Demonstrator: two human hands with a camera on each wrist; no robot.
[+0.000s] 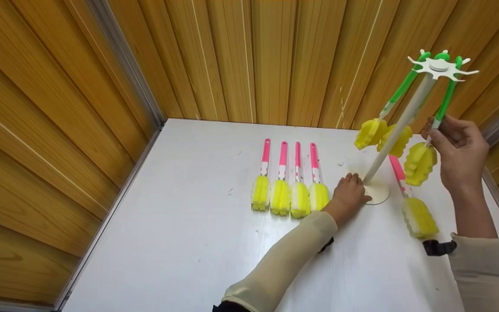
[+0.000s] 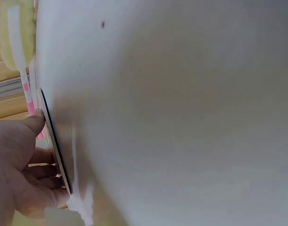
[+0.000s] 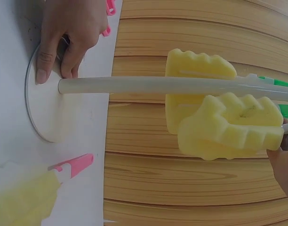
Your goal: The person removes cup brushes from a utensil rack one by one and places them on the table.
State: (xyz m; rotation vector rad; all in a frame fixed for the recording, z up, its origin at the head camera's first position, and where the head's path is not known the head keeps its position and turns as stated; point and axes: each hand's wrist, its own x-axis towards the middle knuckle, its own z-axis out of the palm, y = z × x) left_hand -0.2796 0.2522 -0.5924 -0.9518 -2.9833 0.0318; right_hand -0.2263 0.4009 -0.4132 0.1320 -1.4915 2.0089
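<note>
A white stand (image 1: 399, 130) with a round base (image 1: 378, 195) and a hooked top (image 1: 440, 68) carries green-handled sponge bottle brushes, including a left one (image 1: 371, 133) and a rear one (image 1: 394, 139), partly hidden by the pole. My left hand (image 1: 348, 195) rests on the base beside the pole; in the right wrist view its thumb and fingers press the disc's upper face. With its thumb and fingers my right hand (image 1: 466, 151) pinches the lower handle of the right-hand bottle brush (image 1: 420, 164). That brush's green upper end is at a hook. In the right wrist view, only part of this hand shows.
Several pink-handled bottle brushes (image 1: 280, 197) lie side by side left of the stand. Another pink-handled brush (image 1: 420, 216) lies on the white table (image 1: 167, 225) at the right, below my right hand. Wood-patterned panels (image 1: 254, 60) rise behind the table and along its sides.
</note>
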